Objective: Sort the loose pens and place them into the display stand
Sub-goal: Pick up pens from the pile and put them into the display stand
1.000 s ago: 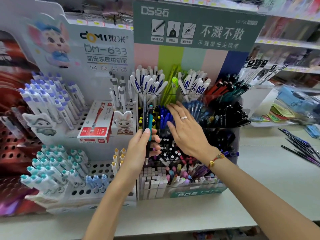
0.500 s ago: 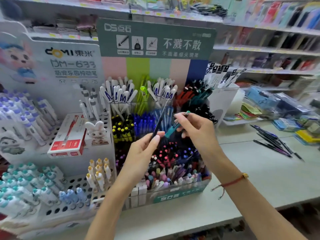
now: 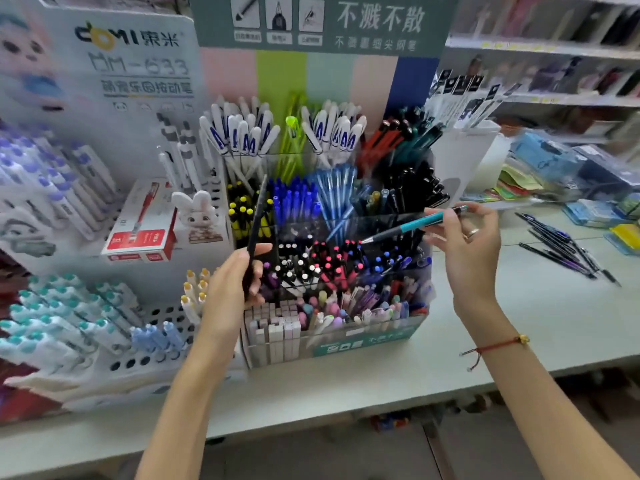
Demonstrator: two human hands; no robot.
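Observation:
A clear tiered display stand full of pens stands in the middle of the counter. My left hand grips a black pen upright in front of the stand's left side. My right hand pinches a teal pen by its rear end; the pen lies almost level, tip pointing left over the stand's right compartments. Several loose dark pens lie on the counter to the right.
A white holed stand with teal, blue and yellow pens and a red box sits to the left. A white bin and packaged goods are at the right. The pale counter runs along the front.
My right hand took the teal pen out of the left hand and drew it to the right. My left hand keeps the black pen. The view moved closer.

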